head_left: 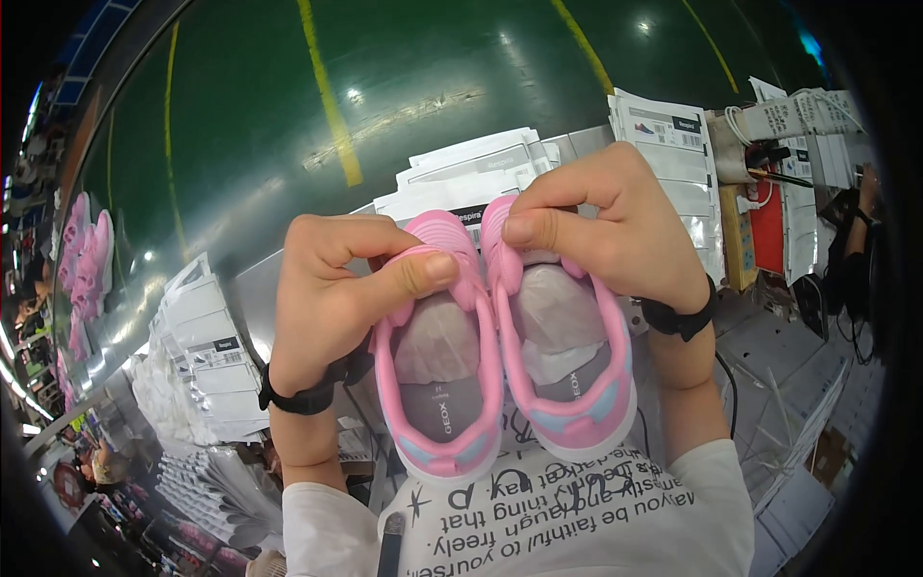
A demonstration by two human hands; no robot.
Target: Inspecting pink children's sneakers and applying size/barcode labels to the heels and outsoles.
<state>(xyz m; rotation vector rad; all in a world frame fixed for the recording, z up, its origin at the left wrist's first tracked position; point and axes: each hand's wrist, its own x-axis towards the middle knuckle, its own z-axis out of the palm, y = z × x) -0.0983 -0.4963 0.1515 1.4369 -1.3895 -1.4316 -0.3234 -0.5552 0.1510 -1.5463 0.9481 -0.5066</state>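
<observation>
A pair of pink sneakers is held up side by side in front of my chest, heels toward me and toes pointing away. My left hand (356,288) pinches the tongue of the left sneaker (486,375) between thumb and fingers. The tongue of the right sneaker (615,361) is gripped the same way by my right hand (606,226). White tissue paper (437,341) fills the front of both shoes, and their grey insoles show behind it. Each heel collar has light blue patches. Black bands circle both my wrists.
Beyond the shoes lie stacked printed white sheets (461,178), beside a green belt (240,106) with yellow lines. More sheets (202,346) and crumpled tissue are at left. Several pink shoes (87,255) sit at the far left. At right stand a paper stack (668,159) and a red item (767,226).
</observation>
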